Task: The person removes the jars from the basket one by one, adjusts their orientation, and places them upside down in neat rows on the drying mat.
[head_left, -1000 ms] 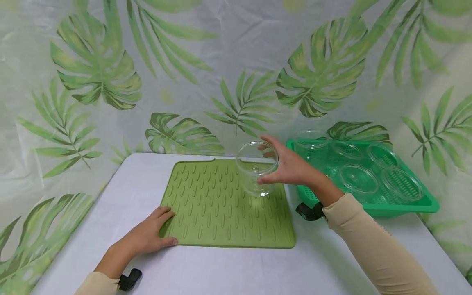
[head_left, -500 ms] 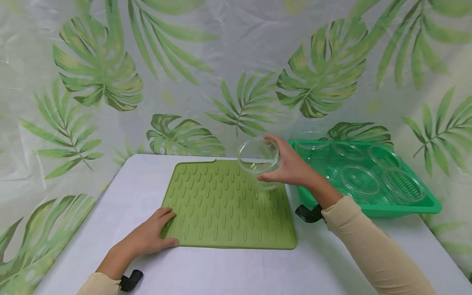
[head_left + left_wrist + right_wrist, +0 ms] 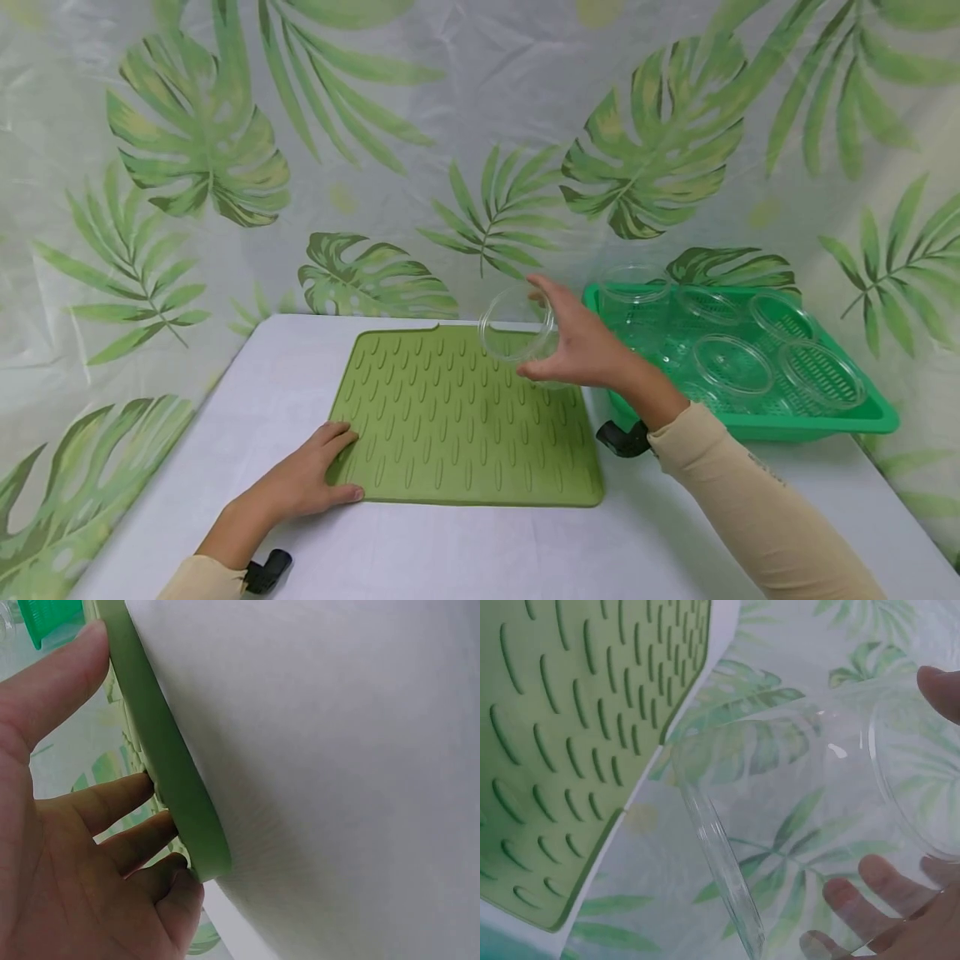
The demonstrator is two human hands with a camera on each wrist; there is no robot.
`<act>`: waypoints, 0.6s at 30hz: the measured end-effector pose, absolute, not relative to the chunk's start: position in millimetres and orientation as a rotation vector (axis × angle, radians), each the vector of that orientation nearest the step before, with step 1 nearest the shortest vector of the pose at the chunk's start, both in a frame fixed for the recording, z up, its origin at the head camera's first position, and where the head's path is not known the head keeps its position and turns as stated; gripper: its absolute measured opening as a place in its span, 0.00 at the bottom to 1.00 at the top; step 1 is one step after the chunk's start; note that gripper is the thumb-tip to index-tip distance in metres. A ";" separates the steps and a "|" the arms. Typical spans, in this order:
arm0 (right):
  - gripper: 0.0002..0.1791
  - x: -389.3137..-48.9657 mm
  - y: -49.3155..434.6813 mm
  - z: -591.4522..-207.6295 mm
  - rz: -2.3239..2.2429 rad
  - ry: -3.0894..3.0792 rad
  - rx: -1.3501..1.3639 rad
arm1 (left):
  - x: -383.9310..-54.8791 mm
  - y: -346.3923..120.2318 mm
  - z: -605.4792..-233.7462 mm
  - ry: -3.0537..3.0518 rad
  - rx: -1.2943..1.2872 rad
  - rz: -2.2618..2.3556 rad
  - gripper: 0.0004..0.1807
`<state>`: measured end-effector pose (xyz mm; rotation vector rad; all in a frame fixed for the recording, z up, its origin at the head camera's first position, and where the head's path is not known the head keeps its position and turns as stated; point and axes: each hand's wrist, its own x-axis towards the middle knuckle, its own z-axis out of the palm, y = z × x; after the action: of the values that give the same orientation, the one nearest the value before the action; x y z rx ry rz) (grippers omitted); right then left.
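My right hand (image 3: 581,337) grips a clear plastic cup (image 3: 498,327) above the back right part of a green ridged mat (image 3: 450,417). Thumb and fingers spread around the cup's side. The cup is tipped, its wide mouth facing left. In the right wrist view the see-through cup (image 3: 780,761) lies across the frame, with several fingertips (image 3: 844,894) against its wall. At the mat's front left corner rests my left hand (image 3: 303,475), fingers loosely extended. The left wrist view has its thumb (image 3: 71,671) and fingertips on the mat's raised edge (image 3: 161,742).
A green slotted basket (image 3: 810,429) stands right of the mat, close to my right forearm. Several clear cups (image 3: 731,364) stand in it, some rising above its rim. Behind the white-covered table (image 3: 450,550) hangs a leaf-patterned sheet (image 3: 495,108).
The cup in my right hand has lifted and tipped from nearly upright, so its mouth now turns to the left. My left hand has stayed on the mat's corner.
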<state>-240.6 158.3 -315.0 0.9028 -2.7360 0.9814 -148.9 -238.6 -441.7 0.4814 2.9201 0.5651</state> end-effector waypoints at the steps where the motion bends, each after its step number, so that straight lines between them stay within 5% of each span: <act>1: 0.63 -240.3 158.0 -315.4 0.971 -2.738 0.899 | -149.0 -238.8 -441.5 2.917 0.486 0.566 0.48; 18: 0.62 -239.2 153.9 -314.3 0.813 -2.756 0.887 | -152.6 -240.6 -440.5 2.877 0.482 0.596 0.49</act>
<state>-239.2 153.9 -314.3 0.8872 -2.7562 0.8132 -152.6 -240.6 -440.5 0.4821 2.8766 0.5958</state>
